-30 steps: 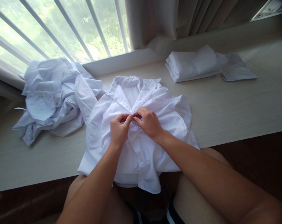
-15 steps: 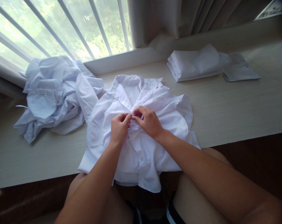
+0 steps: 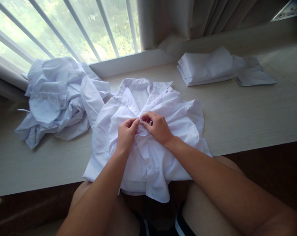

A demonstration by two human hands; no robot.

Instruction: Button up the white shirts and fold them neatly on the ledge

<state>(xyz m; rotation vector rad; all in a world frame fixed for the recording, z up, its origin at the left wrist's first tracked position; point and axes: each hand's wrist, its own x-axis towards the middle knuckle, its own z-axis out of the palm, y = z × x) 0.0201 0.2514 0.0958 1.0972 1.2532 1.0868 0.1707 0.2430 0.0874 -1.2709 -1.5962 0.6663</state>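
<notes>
Scarcely any movement is noted since a second ago: the view has slid slightly, and the same spot on the shirt (image 3: 149,149) is kept under both hands. Shirt laid front up on the pale ledge (image 3: 246,114), collar (image 3: 134,83) toward the window (image 3: 99,23), lower hem hung over the near edge. Its front is pinched, below the open neck, between left hand's (image 3: 125,132) thumb and fingers; right hand's (image 3: 158,127) fingertips are closed on it just beside. At left, a crumpled garment (image 3: 46,106), its sleeve rested near the shirt. Farther right, well apart, a folded cloth (image 3: 207,67) is set before the curtain (image 3: 165,23).
</notes>
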